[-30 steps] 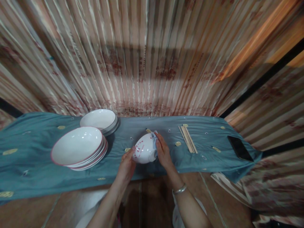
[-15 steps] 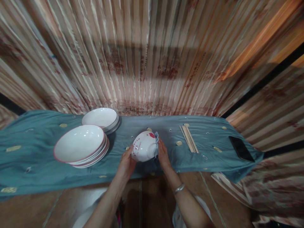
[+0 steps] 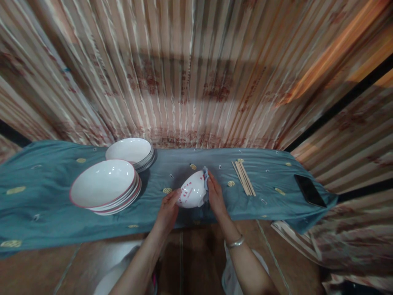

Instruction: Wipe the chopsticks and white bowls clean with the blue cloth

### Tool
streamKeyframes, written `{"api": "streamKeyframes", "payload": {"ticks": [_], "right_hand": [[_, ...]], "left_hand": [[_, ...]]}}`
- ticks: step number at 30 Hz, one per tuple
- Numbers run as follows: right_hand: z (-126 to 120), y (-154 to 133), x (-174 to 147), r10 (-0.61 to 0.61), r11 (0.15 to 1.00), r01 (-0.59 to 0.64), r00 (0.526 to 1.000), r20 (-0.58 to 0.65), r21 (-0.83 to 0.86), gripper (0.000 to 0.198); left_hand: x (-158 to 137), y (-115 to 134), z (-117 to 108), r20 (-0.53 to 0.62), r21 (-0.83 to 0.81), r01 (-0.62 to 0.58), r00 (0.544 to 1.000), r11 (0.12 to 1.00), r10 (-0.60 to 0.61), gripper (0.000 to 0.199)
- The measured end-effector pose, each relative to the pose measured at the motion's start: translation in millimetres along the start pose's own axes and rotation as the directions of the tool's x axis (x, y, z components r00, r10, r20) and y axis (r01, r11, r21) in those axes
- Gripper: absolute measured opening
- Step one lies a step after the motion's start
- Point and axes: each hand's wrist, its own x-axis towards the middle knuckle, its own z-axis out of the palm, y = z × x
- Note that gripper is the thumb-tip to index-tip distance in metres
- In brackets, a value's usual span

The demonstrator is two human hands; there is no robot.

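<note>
A white bowl [image 3: 192,190] with red markings is held on its side above the table's front part, its outer wall showing. My left hand [image 3: 168,207] grips the rim at the left, thumb on the outside. On the right, my right hand [image 3: 215,194] is closed on a grey-blue cloth [image 3: 205,174], which it presses against the bowl's base side. Part of the cloth is hidden between palm and bowl. A silver bangle [image 3: 236,241] circles the right wrist.
Left of my hands stand a stack of red-rimmed bowls [image 3: 102,184] and, behind it, a stack of dark-rimmed plates [image 3: 130,151]. Several chopsticks [image 3: 243,178] and a black phone [image 3: 310,190] lie rightward on the teal tablecloth [image 3: 55,196]. A pleated curtain [image 3: 190,82] hangs behind.
The bowl has turned in my hands and shifted slightly right, showing less of its base. Both hands moved a little right with it. The cloth stays against the bowl.
</note>
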Motion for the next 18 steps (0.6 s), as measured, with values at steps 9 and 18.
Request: {"api": "streamKeyframes", "payload": {"ticks": [9,18], "right_hand": [[0,-35,-23,-0.398,0.752,0.472,0.881,0.254,-0.46,0.047],[16,-46,-43,-0.493,0.473,0.669,0.741,0.457,-0.574,0.049]], "left_hand": [[-1,-5,4,0.035,-0.009,-0.015,0.999,1.0,0.016,0.027],[3,-6,-3,0.02,-0.011,-0.027,0.999,1.0,0.027,0.024]]}}
